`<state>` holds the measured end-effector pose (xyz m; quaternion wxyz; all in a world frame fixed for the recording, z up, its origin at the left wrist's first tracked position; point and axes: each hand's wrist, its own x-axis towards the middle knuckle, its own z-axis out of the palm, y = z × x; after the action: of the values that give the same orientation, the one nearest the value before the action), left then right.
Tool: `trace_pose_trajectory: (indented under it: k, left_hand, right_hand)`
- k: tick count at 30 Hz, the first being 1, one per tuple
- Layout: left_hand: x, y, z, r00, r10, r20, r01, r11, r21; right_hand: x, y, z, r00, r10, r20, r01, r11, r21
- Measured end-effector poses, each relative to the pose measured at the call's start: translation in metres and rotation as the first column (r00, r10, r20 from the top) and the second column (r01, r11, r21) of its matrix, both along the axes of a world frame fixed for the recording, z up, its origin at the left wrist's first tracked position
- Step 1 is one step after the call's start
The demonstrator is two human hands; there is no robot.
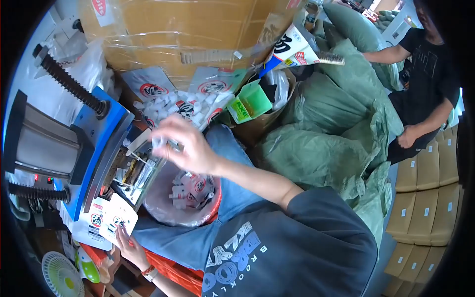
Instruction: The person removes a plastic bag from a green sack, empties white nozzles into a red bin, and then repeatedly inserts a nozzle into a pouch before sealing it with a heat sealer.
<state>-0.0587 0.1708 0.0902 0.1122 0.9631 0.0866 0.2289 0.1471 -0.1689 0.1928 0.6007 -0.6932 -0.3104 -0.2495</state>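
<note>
My left hand (129,251), with a watch and a red bracelet at its wrist, grips a white printed pouch (118,216) by its lower edge, thumb on top. The pouch bears black lettering in a red ring and lies beside a press machine (94,148) with a blue plate. My right hand (188,148) is raised in front of the machine's metal fixture (136,171), its fingers closed around a small whitish plastic piece (159,142), partly hidden and blurred. Similar small white plastic pieces (185,106) lie heaped just beyond this hand.
A plastic-lined bucket (158,210) with printed pieces stands between my legs. A large cardboard box (183,34) rises behind the heap, near a green container (251,101). Green sacks (321,138) fill the right side, where another person (425,74) stands. A fan (62,274) sits lower left.
</note>
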Motion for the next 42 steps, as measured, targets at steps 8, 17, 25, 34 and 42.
trace_pose_trajectory:
  k: [8, 17, 25, 34, 42]
  left_hand:
    - [0.002, -0.026, 0.040, 0.965, 0.245, 0.094, -0.218, 0.947, -0.237]
    - [0.006, -0.132, 0.086, 0.903, 0.040, 0.428, -0.024, 0.999, -0.042]
    - [0.012, -0.025, 0.003, 0.935, 0.241, 0.260, -0.302, 0.926, 0.228]
    - [0.008, -0.006, 0.009, 0.948, 0.302, 0.098, -0.294, 0.952, -0.085]
    - [-0.007, -0.119, 0.032, 0.935, 0.209, 0.287, -0.111, 0.940, -0.324]
  right_hand:
    - [-0.062, 0.007, 0.009, 0.971, 0.092, 0.221, -0.063, 0.989, -0.133]
    - [-0.059, 0.030, 0.001, 0.863, 0.207, 0.460, -0.073, 0.954, -0.291]
    - [-0.050, 0.020, -0.013, 0.951, 0.246, 0.186, -0.197, 0.949, -0.248]
    - [-0.048, 0.013, -0.003, 0.948, 0.299, 0.112, -0.277, 0.944, -0.177]
    - [-0.046, 0.010, 0.017, 0.934, 0.156, 0.322, -0.078, 0.967, -0.244]
